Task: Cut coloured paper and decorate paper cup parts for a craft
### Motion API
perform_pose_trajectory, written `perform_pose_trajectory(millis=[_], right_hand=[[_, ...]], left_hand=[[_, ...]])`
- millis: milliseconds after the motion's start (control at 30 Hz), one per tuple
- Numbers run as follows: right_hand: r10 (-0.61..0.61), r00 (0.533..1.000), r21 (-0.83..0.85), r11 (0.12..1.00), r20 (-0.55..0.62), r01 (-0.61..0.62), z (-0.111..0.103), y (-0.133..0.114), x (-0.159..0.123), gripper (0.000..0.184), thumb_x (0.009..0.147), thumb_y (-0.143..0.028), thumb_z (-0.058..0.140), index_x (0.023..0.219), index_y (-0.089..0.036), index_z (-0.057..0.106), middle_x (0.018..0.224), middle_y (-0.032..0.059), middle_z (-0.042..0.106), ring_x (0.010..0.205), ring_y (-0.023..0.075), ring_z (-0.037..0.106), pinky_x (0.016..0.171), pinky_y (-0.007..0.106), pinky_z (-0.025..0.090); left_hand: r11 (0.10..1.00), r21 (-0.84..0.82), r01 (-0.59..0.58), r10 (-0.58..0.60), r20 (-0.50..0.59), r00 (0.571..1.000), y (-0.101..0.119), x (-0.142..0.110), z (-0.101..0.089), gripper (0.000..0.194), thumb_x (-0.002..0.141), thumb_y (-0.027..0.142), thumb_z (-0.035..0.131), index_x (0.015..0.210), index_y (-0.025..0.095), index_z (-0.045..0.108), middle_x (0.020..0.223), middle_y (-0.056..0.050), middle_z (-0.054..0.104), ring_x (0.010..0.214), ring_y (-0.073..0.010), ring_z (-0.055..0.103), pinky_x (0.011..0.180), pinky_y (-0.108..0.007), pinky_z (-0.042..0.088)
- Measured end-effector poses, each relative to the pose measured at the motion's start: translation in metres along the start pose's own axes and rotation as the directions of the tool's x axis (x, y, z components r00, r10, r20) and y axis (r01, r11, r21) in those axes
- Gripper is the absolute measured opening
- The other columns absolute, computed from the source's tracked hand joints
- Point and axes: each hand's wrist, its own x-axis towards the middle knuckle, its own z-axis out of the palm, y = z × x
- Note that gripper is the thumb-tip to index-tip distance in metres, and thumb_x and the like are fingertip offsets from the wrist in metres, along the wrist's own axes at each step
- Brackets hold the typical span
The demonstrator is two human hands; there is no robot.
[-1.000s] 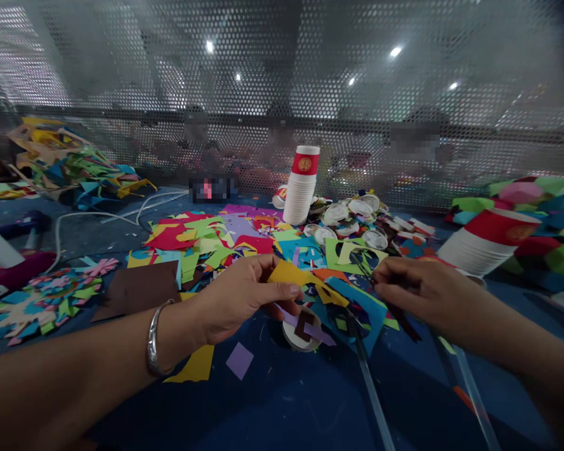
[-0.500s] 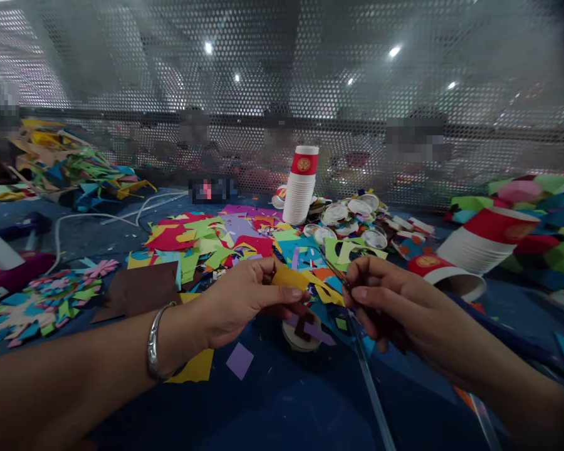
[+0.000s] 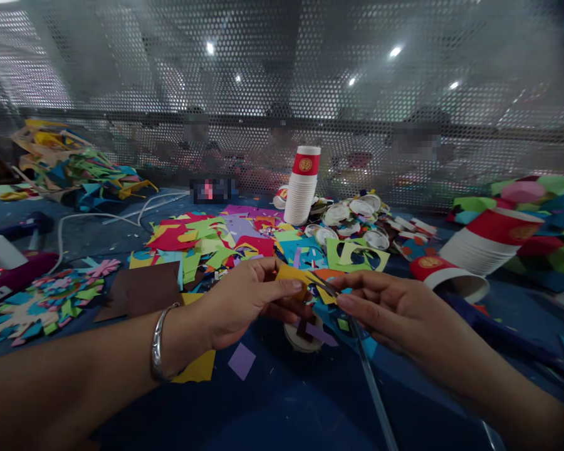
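Observation:
My left hand, with a silver bangle on its wrist, pinches a piece of yellow paper between thumb and fingers. From the right, my right hand grips a small pair of scissors; its handles are hidden in the fingers. The blades reach to the right edge of the yellow paper. Below my left fingers lies a round pale disc with brown and purple paper strips on it. A purple paper square is on the blue table nearby.
Colored paper scraps cover the middle of the table. A tall stack of paper cups stands behind them, beside a heap of round discs. More cups lie tilted at right. Brown paper and a white cable are at left.
My right hand has brought the scissors left, from beside the yellow paper to its edge. My left hand has stayed nearly in place with the paper.

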Motion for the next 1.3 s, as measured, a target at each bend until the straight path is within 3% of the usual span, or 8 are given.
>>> perform_pose_trajectory(millis=[100,333,533,867,1300], right_hand=[[0.009,0.998,0.050,0.999,0.059,-0.012,0.0012,0.0007,0.0009,0.039,0.090,-0.052,0.065,0.112,-0.019,0.068,0.074,-0.0011,0.061,0.052,0.0073,0.043,0.042,0.021,0.024],[0.011,0.997,0.055,0.998,0.078,-0.015,0.0031,0.0002,-0.0005,0.041,0.091,-0.052,0.065,0.113,-0.018,0.068,0.074,-0.0014,0.060,0.059,0.0095,0.046,0.049,0.022,0.032],[-0.016,0.996,0.005,1.000,0.086,0.016,0.0033,0.0001,-0.0022,0.037,0.092,-0.050,0.065,0.113,-0.021,0.069,0.072,-0.0024,0.059,0.058,0.0100,0.045,0.048,0.022,0.030],[-0.041,0.995,-0.052,0.998,0.096,0.047,0.0010,0.0003,-0.0026,0.031,0.094,-0.047,0.062,0.111,-0.023,0.069,0.071,-0.0027,0.063,0.060,0.0107,0.050,0.052,0.023,0.035],[-0.073,0.997,-0.105,0.992,0.034,0.076,-0.0016,0.0002,-0.0031,0.030,0.093,-0.048,0.063,0.106,-0.022,0.070,0.064,-0.0046,0.056,0.053,0.0097,0.047,0.047,0.023,0.031]], left_hand=[[1.000,0.006,0.019,-0.019,0.035,0.999,-0.0009,-0.0008,0.0007,0.016,0.088,0.023,0.070,0.098,0.012,0.064,0.098,-0.009,0.074,0.080,-0.0164,0.074,0.067,-0.023,0.054],[0.999,-0.028,0.031,-0.028,0.118,0.993,-0.0046,-0.0009,0.0011,0.019,0.086,0.022,0.073,0.100,0.010,0.069,0.091,-0.010,0.075,0.076,-0.0149,0.073,0.069,-0.023,0.055],[0.997,-0.042,0.063,-0.057,0.131,0.990,-0.0032,-0.0023,0.0024,0.017,0.085,0.023,0.074,0.095,0.010,0.069,0.088,-0.011,0.075,0.076,-0.0165,0.073,0.071,-0.025,0.056],[0.995,-0.069,0.075,-0.062,0.169,0.984,-0.0040,-0.0022,0.0027,0.021,0.081,0.025,0.078,0.094,0.012,0.067,0.087,-0.011,0.076,0.082,-0.0212,0.075,0.082,-0.036,0.057],[0.989,-0.118,0.094,-0.071,0.182,0.981,-0.0027,-0.0013,-0.0004,0.017,0.088,0.024,0.072,0.096,0.010,0.076,0.092,-0.012,0.077,0.082,-0.0162,0.074,0.077,-0.024,0.057]])
